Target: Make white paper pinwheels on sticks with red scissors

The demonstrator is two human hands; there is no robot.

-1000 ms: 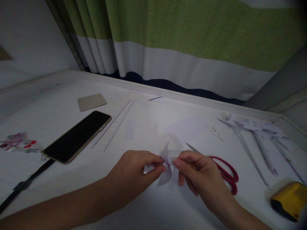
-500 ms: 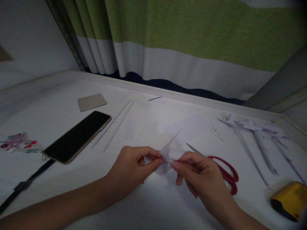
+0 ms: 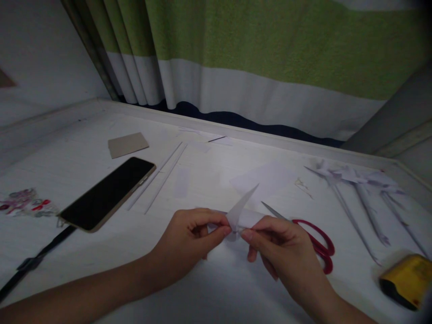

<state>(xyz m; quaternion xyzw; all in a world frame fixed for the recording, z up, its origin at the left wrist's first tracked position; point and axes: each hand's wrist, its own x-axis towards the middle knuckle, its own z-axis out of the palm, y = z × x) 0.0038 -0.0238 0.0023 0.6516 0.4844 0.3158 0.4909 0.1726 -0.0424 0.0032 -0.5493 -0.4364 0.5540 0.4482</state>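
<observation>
Up comes the paper (image 3: 241, 215), its pointed flap now raised higher than a moment ago, pinched between left hand (image 3: 189, 243) and right hand (image 3: 280, 252) just above the worktop (image 3: 84, 144) near its front edge. White surface, dim room, striped curtain (image 3: 270, 58) along the back edge. Scissors (image 3: 313, 243) lie just right of the right hand; phone (image 3: 108, 191) sits well left; bare space in front, between the arms.

Folded paper piece (image 3: 241, 211): white. Red-handled scissors (image 3: 313, 243) right of it. Black-screen phone (image 3: 108, 192) w/ gold edge, left. Curtain (image 3: 270, 58) behind: green, white, navy bands. Yellow-black object (image 3: 405, 280) far right.
</observation>
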